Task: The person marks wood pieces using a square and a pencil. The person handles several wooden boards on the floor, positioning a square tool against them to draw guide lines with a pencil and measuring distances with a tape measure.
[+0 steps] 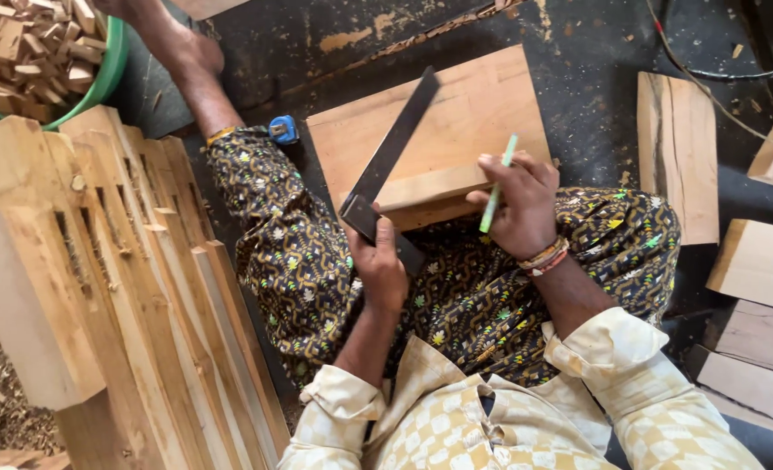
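Note:
I sit on the floor with a wooden plank (pixel 456 130) resting across my lap. My left hand (pixel 378 265) grips the dark stock of a try square (pixel 391 157), whose blade lies diagonally over the plank. My right hand (pixel 521 204) holds a light green pencil (pixel 498 184) upright, its lower end near the plank's near edge. A smaller strip of wood (pixel 426 187) lies on the plank by the square.
A stack of slotted wooden frames (pixel 117 278) stands at my left. A green basin of wood offcuts (pixel 43 48) sits at the top left. A blue tape measure (pixel 284 130) lies by my leg. Loose boards (pixel 678 152) lie at the right, and a cable (pixel 717 74) crosses the dark floor.

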